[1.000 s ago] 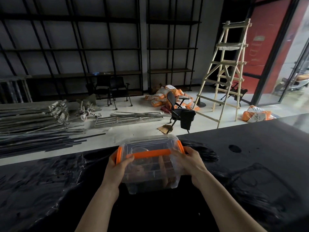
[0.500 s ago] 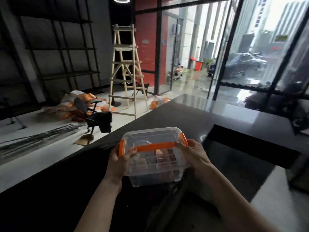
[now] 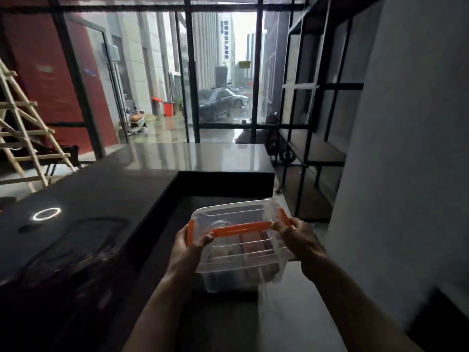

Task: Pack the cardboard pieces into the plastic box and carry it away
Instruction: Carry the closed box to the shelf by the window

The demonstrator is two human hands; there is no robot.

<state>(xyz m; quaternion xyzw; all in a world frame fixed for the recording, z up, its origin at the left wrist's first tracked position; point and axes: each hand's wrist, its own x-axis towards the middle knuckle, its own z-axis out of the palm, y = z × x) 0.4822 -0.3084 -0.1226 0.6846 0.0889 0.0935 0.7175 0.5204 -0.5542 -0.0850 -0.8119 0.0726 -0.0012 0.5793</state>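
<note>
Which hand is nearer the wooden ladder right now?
Left. The left hand grips the plastic box on the side toward the ladder at far left; the right hand grips the opposite end, farther away.

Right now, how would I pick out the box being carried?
Find the dark L-shaped counter. Just right of it, the left hand and right hand hold a clear plastic box; only it has orange clips and brown cardboard pieces inside.

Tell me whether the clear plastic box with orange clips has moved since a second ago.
Yes. The clear plastic box with orange clips was over the black counter; now it has swung right, off the counter's inner edge.
</note>
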